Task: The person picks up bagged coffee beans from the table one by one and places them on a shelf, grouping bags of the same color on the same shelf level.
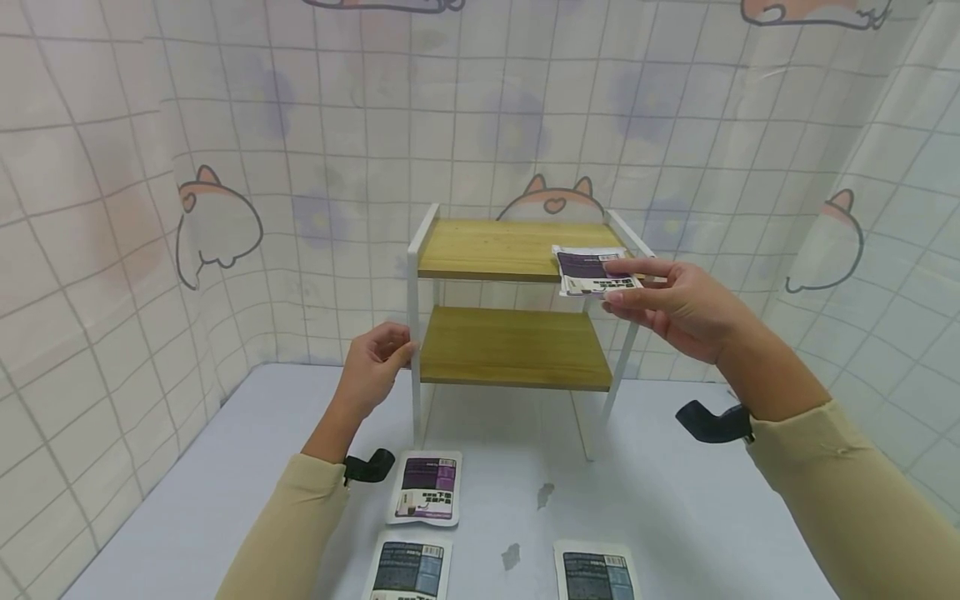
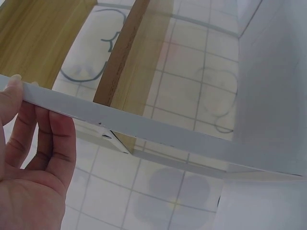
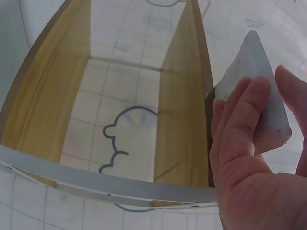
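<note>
A two-tier shelf (image 1: pixel 517 346) with wooden boards and a white frame stands on the table. My left hand (image 1: pixel 378 362) grips its left front post (image 1: pixel 414 300), thumb on one side and fingers on the other; the left wrist view shows the same hold on the white post (image 2: pixel 158 129). At the top board's right front corner, my right hand (image 1: pixel 678 308) pinches a flat white packet (image 1: pixel 581 271) with a purple label. The packet overlaps the board's front edge in the head view. Seen from the right wrist, the packet's pale back (image 3: pixel 252 62) rises between thumb and fingers.
A purple-labelled packet (image 1: pixel 426 489) lies on the white table (image 1: pixel 517 483) before the shelf's left leg. Two dark blue-labelled packets lie nearer, one at left (image 1: pixel 408 571) and one at right (image 1: pixel 596 573). A tile-patterned curtain (image 1: pixel 337 125) surrounds the table.
</note>
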Action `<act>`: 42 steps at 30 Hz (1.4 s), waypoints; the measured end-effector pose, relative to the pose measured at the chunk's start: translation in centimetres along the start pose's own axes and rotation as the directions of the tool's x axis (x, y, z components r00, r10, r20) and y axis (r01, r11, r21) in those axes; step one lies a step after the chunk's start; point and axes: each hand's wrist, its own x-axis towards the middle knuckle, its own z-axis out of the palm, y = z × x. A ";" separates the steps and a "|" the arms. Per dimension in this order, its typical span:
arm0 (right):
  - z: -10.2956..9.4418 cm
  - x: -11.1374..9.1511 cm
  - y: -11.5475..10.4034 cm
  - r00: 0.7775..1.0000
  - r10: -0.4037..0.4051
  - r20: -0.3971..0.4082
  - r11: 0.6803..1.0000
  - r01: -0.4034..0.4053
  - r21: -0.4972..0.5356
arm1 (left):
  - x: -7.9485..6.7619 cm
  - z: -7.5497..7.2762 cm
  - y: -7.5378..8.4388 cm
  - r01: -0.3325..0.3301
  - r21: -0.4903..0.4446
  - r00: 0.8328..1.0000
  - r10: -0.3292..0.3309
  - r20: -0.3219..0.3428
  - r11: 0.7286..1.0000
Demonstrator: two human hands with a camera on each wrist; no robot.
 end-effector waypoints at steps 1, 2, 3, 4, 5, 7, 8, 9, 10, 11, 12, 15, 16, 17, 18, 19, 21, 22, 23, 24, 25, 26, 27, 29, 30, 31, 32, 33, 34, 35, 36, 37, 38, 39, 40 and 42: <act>0.0 0.0 0.0 1.000 0.000 -0.002 1.000 0.000 0.002 | 0.0 0.0 0.1 0.001 0.000 1.000 -0.001 0.001 1.000; -0.1 0.1 0.0 1.000 -0.001 -0.003 1.000 0.001 0.001 | 0.0 0.0 0.1 0.002 0.000 1.000 -0.002 0.001 1.000; -0.1 0.1 0.0 1.000 -0.002 -0.001 1.000 0.002 0.002 | 0.0 0.0 0.1 0.005 0.000 1.000 -0.005 0.002 1.000; -0.1 0.2 0.0 1.000 -0.004 0.001 1.000 0.004 0.004 | 0.0 0.0 0.1 0.006 0.002 1.000 -0.006 0.001 1.000; -0.2 0.2 -0.1 1.000 -0.006 0.006 1.000 0.006 0.006 | 0.0 0.1 0.2 0.009 0.002 1.000 -0.009 0.001 1.000; -0.3 0.3 -0.1 1.000 -0.010 0.013 1.000 0.010 0.006 | 0.0 0.1 0.2 0.012 0.002 1.000 -0.012 0.000 1.000; -0.3 0.4 -0.1 1.000 -0.010 0.015 1.000 0.009 0.008 | 0.0 0.1 0.2 0.013 0.003 1.000 -0.013 0.000 1.000; -0.3 0.4 -0.1 1.000 -0.009 0.018 1.000 0.009 0.012 | 0.0 0.1 0.1 0.014 0.003 1.000 -0.014 0.000 1.000; -0.4 0.4 -0.1 1.000 -0.009 0.019 1.000 0.009 0.011 | 0.0 0.1 0.1 0.015 0.005 1.000 -0.015 0.000 1.000; -0.4 0.5 -0.1 1.000 -0.009 0.016 1.000 0.009 0.004 | 0.0 0.1 0.1 0.016 0.007 1.000 -0.016 0.000 1.000; -0.4 0.5 -0.1 1.000 -0.010 0.010 1.000 0.010 -0.005 | 0.0 0.1 0.0 0.017 0.009 1.000 -0.017 0.001 1.000; -0.3 0.6 -0.1 1.000 -0.011 0.001 1.000 0.011 -0.024 | 0.0 0.1 0.0 0.019 0.011 1.000 -0.019 0.001 1.000; -0.3 0.6 -0.1 1.000 -0.013 -0.005 0.999 0.013 -0.035 | 0.0 0.1 0.0 0.019 0.010 1.000 -0.019 0.001 1.000; -0.2 0.7 -0.2 1.000 -0.015 -0.012 0.999 0.015 -0.043 | 0.0 0.1 0.0 0.019 0.005 1.000 -0.019 0.002 1.000; -0.2 0.7 -0.2 1.000 -0.017 -0.016 0.999 0.016 -0.045 | 0.0 0.1 0.0 0.019 0.002 1.000 -0.019 0.003 1.000; -0.2 0.8 -0.2 1.000 -0.018 -0.019 0.999 0.017 -0.047 | 0.0 0.1 0.1 0.018 -0.001 1.000 -0.018 0.003 1.000; -0.2 0.8 -0.2 1.000 -0.018 -0.025 0.999 0.016 -0.043 | 0.1 0.1 0.0 0.022 -0.007 1.000 -0.022 0.006 1.000; -0.2 0.9 -0.2 0.999 -0.018 -0.035 0.999 0.016 -0.049 | 0.1 0.1 0.0 0.025 -0.010 1.000 -0.025 0.007 1.000; -0.2 0.9 -0.2 0.999 -0.017 -0.039 0.999 0.015 -0.048 | 0.1 0.2 -0.1 0.029 -0.010 1.000 -0.029 0.010 1.000; -0.2 0.9 -0.2 0.999 -0.015 -0.042 0.999 0.013 -0.047 | 0.2 0.2 -0.1 0.034 -0.007 0.999 -0.034 0.011 0.999; -0.2 0.9 -0.2 0.999 -0.013 -0.046 0.999 0.011 -0.045 | 0.2 0.2 -0.1 0.038 -0.005 0.999 -0.038 0.012 0.999; -0.1 1.0 -0.2 0.999 -0.012 -0.050 0.999 0.010 -0.044 | 0.2 0.2 -0.1 0.041 -0.002 0.999 -0.041 0.013 0.999; -0.1 1.0 -0.2 0.998 -0.011 -0.054 0.999 0.009 -0.044 | 0.2 0.3 -0.1 0.043 0.000 0.999 -0.043 0.014 0.999; -0.1 1.0 -0.2 0.998 -0.011 -0.062 0.999 0.008 -0.046 | 0.2 0.2 0.0 0.042 0.003 0.999 -0.042 0.012 0.999; -0.1 1.1 -0.2 0.998 -0.011 -0.066 0.999 0.008 -0.048 | 0.1 0.2 0.0 0.041 0.003 0.999 -0.041 0.010 0.999; -0.1 1.1 -0.2 0.997 -0.012 -0.071 0.999 0.009 -0.052 | 0.1 0.2 0.0 0.036 0.000 0.999 -0.036 0.009 0.999; 0.0 1.1 -0.2 0.997 -0.015 -0.076 0.998 0.010 -0.057 | 0.1 0.2 -0.1 0.032 -0.005 0.999 -0.032 0.008 0.999; 0.0 1.2 -0.2 0.997 -0.017 -0.081 0.998 0.012 -0.061 | 0.1 0.2 -0.1 0.028 -0.009 1.000 -0.028 0.006 1.000; -0.1 1.2 -0.1 0.996 -0.020 -0.086 0.998 0.014 -0.064 | 0.1 0.1 -0.1 0.023 -0.012 1.000 -0.023 0.005 1.000; -0.1 1.3 -0.1 0.996 -0.022 -0.091 0.998 0.016 -0.065 | 0.1 0.1 -0.1 0.019 -0.015 1.000 -0.019 0.005 1.000; -0.1 1.3 -0.1 0.995 -0.025 -0.096 0.998 0.018 -0.066 | 0.1 0.1 -0.1 0.016 -0.015 1.000 -0.016 0.004 1.000; -0.1 1.3 -0.1 0.995 -0.028 -0.100 0.998 0.021 -0.065 | 0.1 0.1 -0.1 0.013 -0.016 1.000 -0.013 0.004 1.000; -0.1 1.4 -0.1 0.994 -0.030 -0.104 0.998 0.023 -0.061 | 0.1 0.0 -0.1 0.012 -0.014 1.000 -0.012 0.003 1.000; -0.1 1.4 0.0 0.994 -0.030 -0.108 0.998 0.024 -0.055 | 0.1 0.0 -0.1 0.010 -0.009 1.000 -0.010 0.001 1.000; -0.1 1.4 0.0 0.993 -0.030 -0.111 0.998 0.025 -0.052 | 0.0 0.0 -0.1 0.008 -0.007 1.000 -0.008 0.000 1.000; 0.0 1.5 0.0 0.993 -0.030 -0.118 0.999 0.025 -0.048 | 0.0 0.0 0.0 0.004 -0.002 1.000 -0.004 -0.002 1.000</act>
